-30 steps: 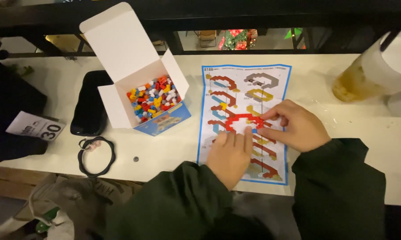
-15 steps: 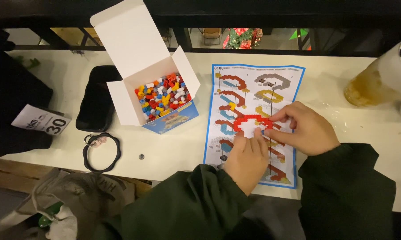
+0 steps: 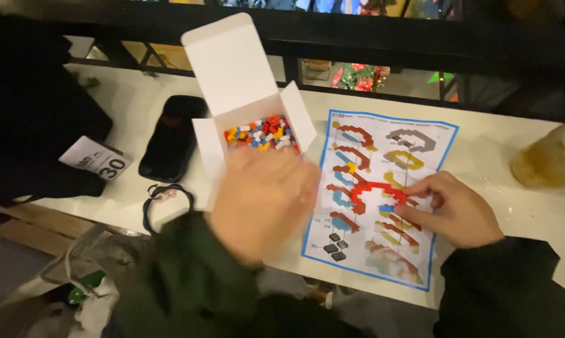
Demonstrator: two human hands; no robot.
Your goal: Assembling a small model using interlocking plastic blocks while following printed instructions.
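My left hand (image 3: 264, 200) hovers, blurred, palm down, just in front of the open white box (image 3: 232, 75) of small coloured bricks (image 3: 260, 133); its fingers are loosely spread and I see nothing in it. My right hand (image 3: 454, 209) rests on the printed instruction sheet (image 3: 420, 150). Its fingertips pinch the right end of a red arch built of bricks (image 3: 373, 189), which lies flat on the sheet.
A black phone (image 3: 172, 138) lies left of the box, with a coiled black cable (image 3: 163, 203) in front of it. A white number card (image 3: 95, 159) sits at the far left. A cup of yellowish drink (image 3: 545, 159) stands at the right edge. A dark railing runs along the back.
My left hand has let go of the red arch and moved left and up to the brick box. My right hand stays on the arch. The view has shifted.
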